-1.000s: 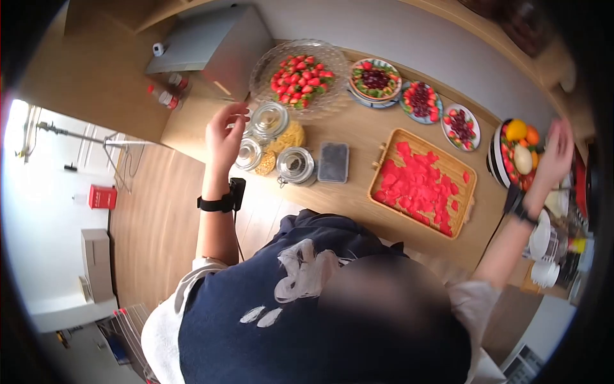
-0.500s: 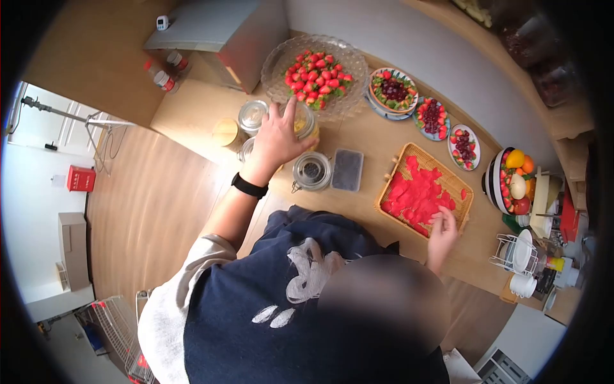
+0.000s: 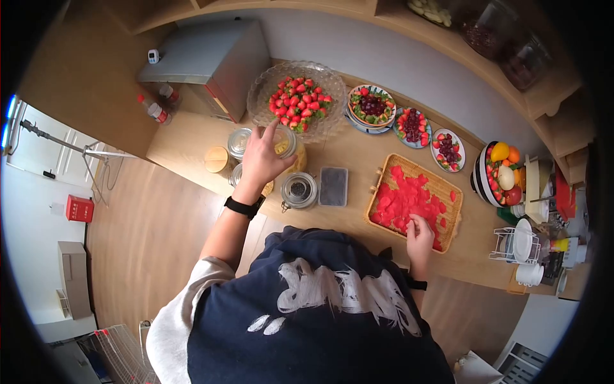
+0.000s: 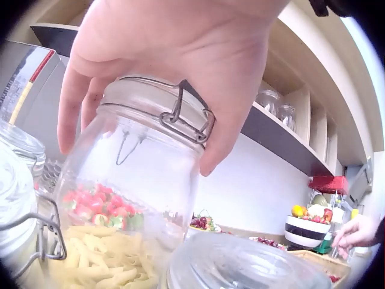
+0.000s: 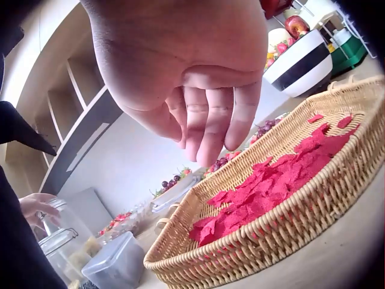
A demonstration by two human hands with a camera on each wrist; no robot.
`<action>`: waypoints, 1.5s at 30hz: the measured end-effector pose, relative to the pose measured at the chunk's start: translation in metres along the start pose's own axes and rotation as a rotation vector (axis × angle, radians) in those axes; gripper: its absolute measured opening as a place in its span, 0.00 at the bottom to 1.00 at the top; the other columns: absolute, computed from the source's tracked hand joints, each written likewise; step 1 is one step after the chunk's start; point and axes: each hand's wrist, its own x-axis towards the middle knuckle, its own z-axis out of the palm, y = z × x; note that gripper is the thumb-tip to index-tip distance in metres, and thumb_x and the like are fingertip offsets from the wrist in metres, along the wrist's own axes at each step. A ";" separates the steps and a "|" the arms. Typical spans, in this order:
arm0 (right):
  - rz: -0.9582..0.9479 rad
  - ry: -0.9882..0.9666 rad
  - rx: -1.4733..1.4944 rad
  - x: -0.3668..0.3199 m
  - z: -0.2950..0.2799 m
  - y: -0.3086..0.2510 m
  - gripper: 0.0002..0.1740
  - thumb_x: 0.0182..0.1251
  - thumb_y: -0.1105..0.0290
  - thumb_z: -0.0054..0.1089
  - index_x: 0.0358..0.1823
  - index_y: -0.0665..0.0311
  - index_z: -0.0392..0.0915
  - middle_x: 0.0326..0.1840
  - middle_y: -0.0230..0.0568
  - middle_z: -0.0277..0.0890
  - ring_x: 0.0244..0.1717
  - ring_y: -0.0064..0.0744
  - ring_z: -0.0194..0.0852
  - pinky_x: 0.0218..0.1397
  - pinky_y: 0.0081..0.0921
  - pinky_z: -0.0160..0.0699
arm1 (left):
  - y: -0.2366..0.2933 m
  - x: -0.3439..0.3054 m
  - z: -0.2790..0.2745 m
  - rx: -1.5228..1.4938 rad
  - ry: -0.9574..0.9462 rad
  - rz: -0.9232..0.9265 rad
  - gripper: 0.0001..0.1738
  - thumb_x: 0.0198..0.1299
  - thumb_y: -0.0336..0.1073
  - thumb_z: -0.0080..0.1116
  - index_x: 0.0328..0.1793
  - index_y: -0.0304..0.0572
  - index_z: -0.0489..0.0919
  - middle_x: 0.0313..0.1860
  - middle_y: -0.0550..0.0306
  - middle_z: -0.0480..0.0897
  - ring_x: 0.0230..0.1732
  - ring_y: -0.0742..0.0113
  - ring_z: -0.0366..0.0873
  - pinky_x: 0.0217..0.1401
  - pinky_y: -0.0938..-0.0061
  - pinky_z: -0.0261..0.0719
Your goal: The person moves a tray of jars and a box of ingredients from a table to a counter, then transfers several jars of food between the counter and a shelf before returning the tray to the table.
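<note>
My left hand (image 3: pixel 262 160) grips the lid of a clip-top glass jar (image 4: pixel 129 162) from above, fingers on one side and thumb on the other. Penne pasta (image 4: pixel 102 259) fills the lower part of the jar, and its wire clasp (image 4: pixel 186 120) faces the wrist camera. Over the near side of a wicker tray (image 3: pixel 377 173) hangs my right hand (image 3: pixel 419 238), its fingers loosely bent with nothing in them. Red petal-like pieces (image 5: pixel 277 186) lie scattered in the tray below it.
Beside the pasta jar stand other glass jars (image 3: pixel 299 191) and a lidded plastic box (image 3: pixel 333 186). Behind are a glass bowl of strawberries (image 3: pixel 256 105) and several fruit plates (image 3: pixel 448 150). A striped fruit bowl (image 3: pixel 480 176) stands at the right, near a dish rack (image 3: pixel 505 246).
From above the counter, my left hand has come down onto the pasta jar's lid. My right hand has swung from beside the fruit bowl back to the wicker tray.
</note>
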 end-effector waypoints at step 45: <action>0.216 0.099 0.003 -0.080 -0.037 0.011 0.09 0.70 0.75 0.58 0.47 0.70 0.83 0.33 0.52 0.83 0.34 0.41 0.85 0.40 0.33 0.80 | 0.214 0.344 -0.262 -0.062 -0.113 0.096 0.44 0.41 0.62 0.78 0.63 0.48 0.84 0.63 0.45 0.81 0.53 0.49 0.83 0.45 0.58 0.87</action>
